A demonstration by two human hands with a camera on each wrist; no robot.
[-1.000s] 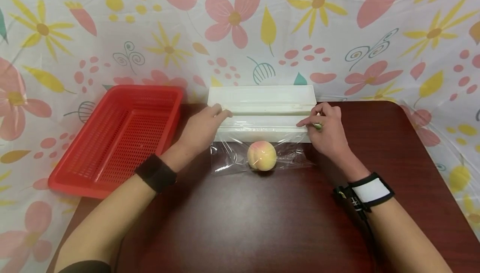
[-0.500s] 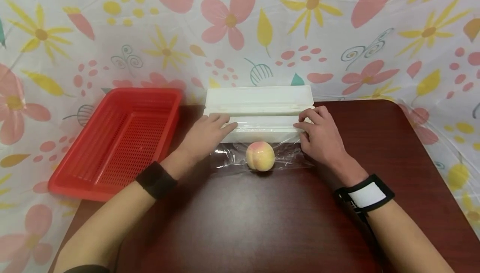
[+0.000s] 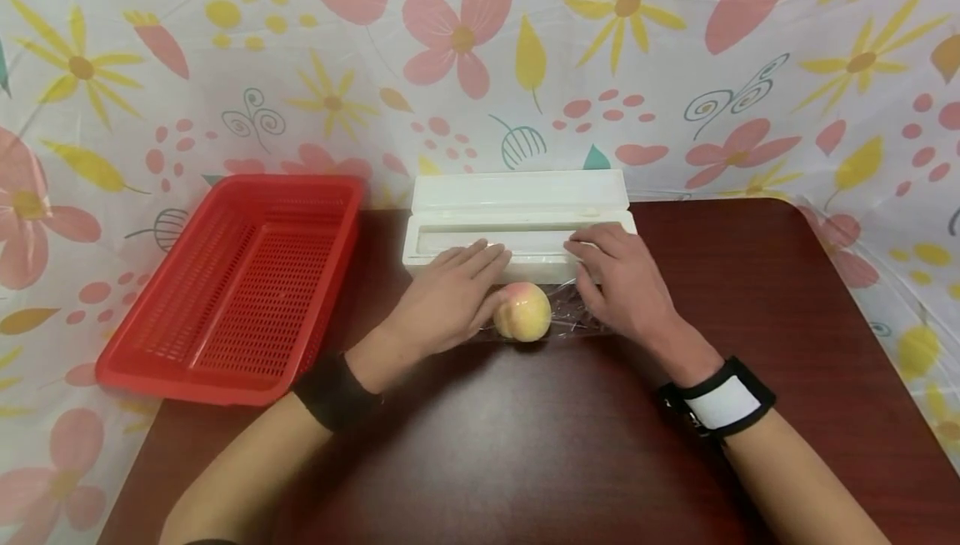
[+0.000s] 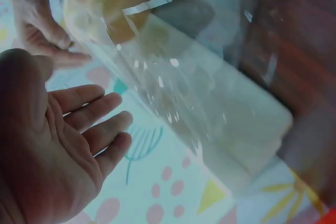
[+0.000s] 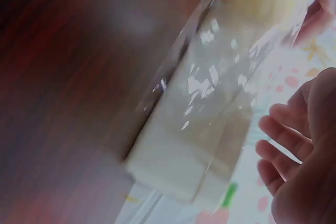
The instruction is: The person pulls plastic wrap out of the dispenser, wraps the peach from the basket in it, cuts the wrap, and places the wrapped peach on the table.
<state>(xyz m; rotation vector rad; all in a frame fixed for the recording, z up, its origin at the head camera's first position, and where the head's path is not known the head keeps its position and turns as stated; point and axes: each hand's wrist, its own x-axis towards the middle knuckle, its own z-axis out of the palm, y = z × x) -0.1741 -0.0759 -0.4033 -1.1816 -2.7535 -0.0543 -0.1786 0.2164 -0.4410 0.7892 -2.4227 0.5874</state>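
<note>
On the glossy dark-red counter, a round yellow-and-pink peach sits just in front of a long white box with its lid up, crinkly clear film about it. The person's left hand, fingers straight, spreads beside the peach; the right hand, loosely bent and wide, hovers near the box's front.

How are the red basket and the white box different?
The red basket is bright red, while the white box is plain white.
The red basket is broad and bigger, while the white box is long and narrow.
The red basket has lots of little holes, while the white box has smooth sides without a mesh.
The white box has a raised lid, while the red basket shows none.
Both are open at the top.
</note>
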